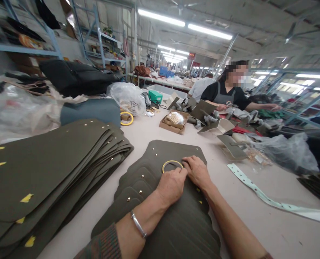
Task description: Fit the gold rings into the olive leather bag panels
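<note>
My left hand is closed on a narrow roll of yellow tape, its ring standing out beyond the knuckles. Right beside it, my right hand has its fingers bent together near the roll's right edge; what they pinch is hidden. Both hands are over a fanned stack of dark olive panels with small gold studs and bits of yellow tape. Another pile of such panels, also with studs and yellow tape pieces, lies to the left.
A second yellow tape roll lies beyond the left pile, near a clear plastic bag. A cardboard box of gold parts sits ahead. On the right are a pale green strip and loose olive pieces. A co-worker handles material across the table.
</note>
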`<action>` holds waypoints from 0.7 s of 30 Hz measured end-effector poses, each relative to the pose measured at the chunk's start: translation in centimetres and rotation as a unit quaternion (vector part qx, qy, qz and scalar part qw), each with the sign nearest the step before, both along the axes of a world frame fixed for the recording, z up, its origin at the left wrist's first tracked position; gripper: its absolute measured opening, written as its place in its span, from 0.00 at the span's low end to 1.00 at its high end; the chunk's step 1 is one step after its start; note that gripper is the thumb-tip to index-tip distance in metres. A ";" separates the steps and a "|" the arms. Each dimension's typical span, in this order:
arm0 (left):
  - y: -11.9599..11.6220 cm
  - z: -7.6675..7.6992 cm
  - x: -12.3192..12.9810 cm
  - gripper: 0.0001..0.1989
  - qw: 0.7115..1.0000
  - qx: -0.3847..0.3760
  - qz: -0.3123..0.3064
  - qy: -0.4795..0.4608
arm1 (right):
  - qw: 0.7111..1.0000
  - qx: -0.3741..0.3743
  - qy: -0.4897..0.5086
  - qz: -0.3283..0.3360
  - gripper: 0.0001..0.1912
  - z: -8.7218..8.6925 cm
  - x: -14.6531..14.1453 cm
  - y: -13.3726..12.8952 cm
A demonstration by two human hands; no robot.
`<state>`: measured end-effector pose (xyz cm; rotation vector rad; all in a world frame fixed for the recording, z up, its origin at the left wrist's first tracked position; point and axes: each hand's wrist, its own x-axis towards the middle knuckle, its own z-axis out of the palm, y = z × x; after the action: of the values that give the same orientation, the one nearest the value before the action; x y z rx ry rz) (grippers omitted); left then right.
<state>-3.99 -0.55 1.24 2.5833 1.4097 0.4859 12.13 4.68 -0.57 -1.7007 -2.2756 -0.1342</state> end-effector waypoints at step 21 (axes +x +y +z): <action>-2.2 0.2 -2.3 0.10 0.998 -0.001 -0.012 0.059 | 0.980 -0.064 0.173 0.073 0.14 -0.3 -1.4 -3.8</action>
<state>-6.28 -2.71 1.49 2.6638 1.4125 0.3330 10.73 0.87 -0.84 -1.4710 -2.1694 0.3209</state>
